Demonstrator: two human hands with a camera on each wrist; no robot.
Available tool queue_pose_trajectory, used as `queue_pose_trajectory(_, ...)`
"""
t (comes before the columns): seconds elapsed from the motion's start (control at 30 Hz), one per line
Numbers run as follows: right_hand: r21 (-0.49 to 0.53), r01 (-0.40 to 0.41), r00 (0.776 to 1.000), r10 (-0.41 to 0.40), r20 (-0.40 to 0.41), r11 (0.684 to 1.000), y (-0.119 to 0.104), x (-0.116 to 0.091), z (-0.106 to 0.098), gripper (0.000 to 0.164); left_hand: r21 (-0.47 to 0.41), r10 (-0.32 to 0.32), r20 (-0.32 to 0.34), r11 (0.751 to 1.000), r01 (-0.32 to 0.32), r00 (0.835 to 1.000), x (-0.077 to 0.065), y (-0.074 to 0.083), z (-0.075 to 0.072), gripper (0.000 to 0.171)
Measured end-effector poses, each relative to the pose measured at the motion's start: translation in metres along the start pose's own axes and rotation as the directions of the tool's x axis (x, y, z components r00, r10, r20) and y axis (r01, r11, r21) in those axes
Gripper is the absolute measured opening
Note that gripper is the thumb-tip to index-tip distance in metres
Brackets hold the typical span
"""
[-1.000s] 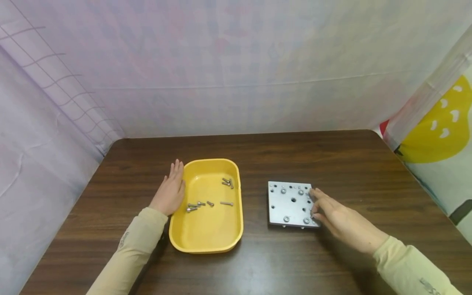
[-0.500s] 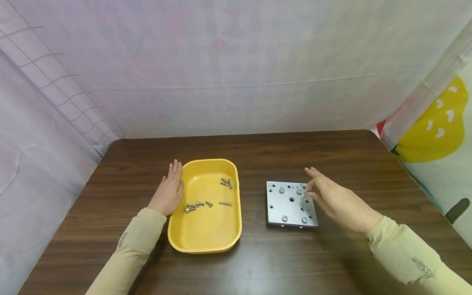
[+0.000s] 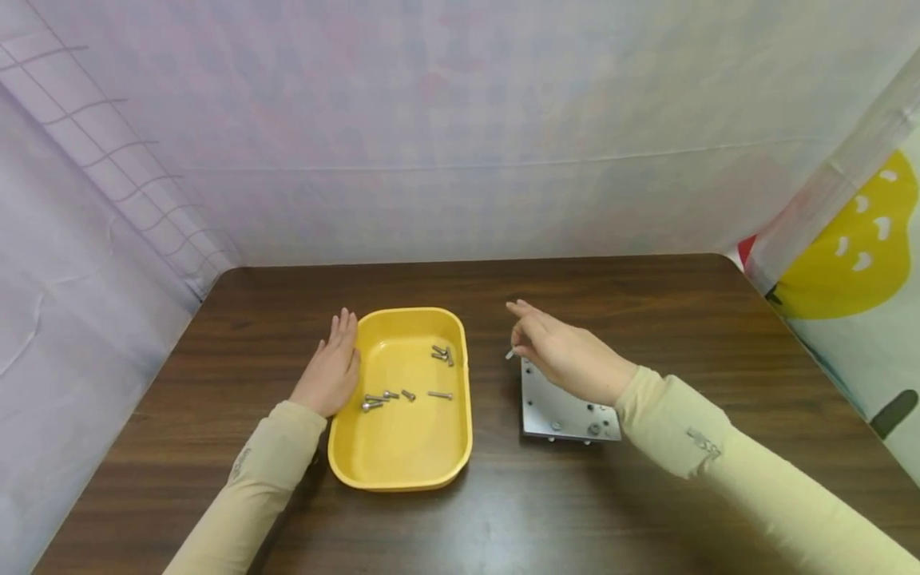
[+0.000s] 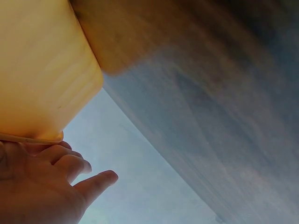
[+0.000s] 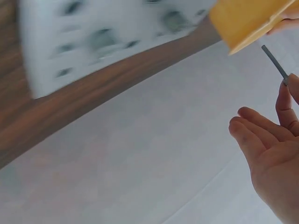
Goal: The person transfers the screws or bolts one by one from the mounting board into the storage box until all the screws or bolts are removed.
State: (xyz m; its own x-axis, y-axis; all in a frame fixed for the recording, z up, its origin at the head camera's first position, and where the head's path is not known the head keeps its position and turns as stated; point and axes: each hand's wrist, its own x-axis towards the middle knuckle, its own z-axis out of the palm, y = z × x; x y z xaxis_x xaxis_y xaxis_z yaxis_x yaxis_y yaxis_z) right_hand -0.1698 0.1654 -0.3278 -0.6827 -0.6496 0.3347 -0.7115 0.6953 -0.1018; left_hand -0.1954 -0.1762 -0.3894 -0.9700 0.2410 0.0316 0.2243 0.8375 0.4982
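My right hand (image 3: pixel 575 359) pinches a thin metal screw (image 5: pixel 274 63) between thumb and index finger, the other fingers held out straight. It is over the far part of a silver metal plate (image 3: pixel 557 409), hiding that part in the head view. The plate has holes and bolt heads, blurred in the right wrist view. My left hand (image 3: pixel 329 377) lies with extended fingers against the left rim of a yellow plastic tray (image 3: pixel 398 484). In the left wrist view, the fingers are right at the tray's rim. Several loose screws (image 3: pixel 441 395) lie in the tray.
A dark wood-grain table (image 3: pixel 496 527) carries the tray at left and the plate at right. Pale curtains (image 3: pixel 460 144) hang behind and beside it. The tray's raised right wall stands between the right hand and the loose screws.
My right hand has moved from the plate's right edge up and left across it, and the pinched screw now shows at its fingertips. The left hand and the tray stay in place.
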Motion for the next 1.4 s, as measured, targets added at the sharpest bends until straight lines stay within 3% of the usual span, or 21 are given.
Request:
queue_pose_trajectory(0.3,0.005,0.078,0.991,-0.078,0.106,0.997,-0.029,0.046,0.013,0.010,0.007,0.004,-0.009,1.000,-0.004,1.000,0.001,-0.001,0.002,0.057)
queue_pose_trajectory(0.57,-0.005,0.176,0.972,-0.173,0.158,0.984,-0.043,0.069,0.024,0.007,0.002,-0.001,-0.002,1.000,0.001,1.000,0.002,0.001,0.002,0.058)
queue_pose_trajectory(0.87,0.048,0.121,0.950,-0.130,0.284,0.992,-0.055,0.080,0.033,0.014,-0.006,0.005,0.001,1.000,-0.005,1.000,0.003,0.003,0.002,0.057)
queue_pose_trajectory(1.07,0.045,0.117,0.949,-0.125,0.290,0.992,-0.057,0.080,0.036,0.018,-0.009,0.005,0.002,1.000,-0.005,1.000,0.003,0.003,0.003,0.057)
queue_pose_trajectory(1.4,0.052,0.028,0.948,-0.043,0.316,0.998,-0.052,0.077,0.032,0.023,-0.004,0.009,-0.002,1.000,-0.009,1.000,0.004,0.002,0.003,0.057)
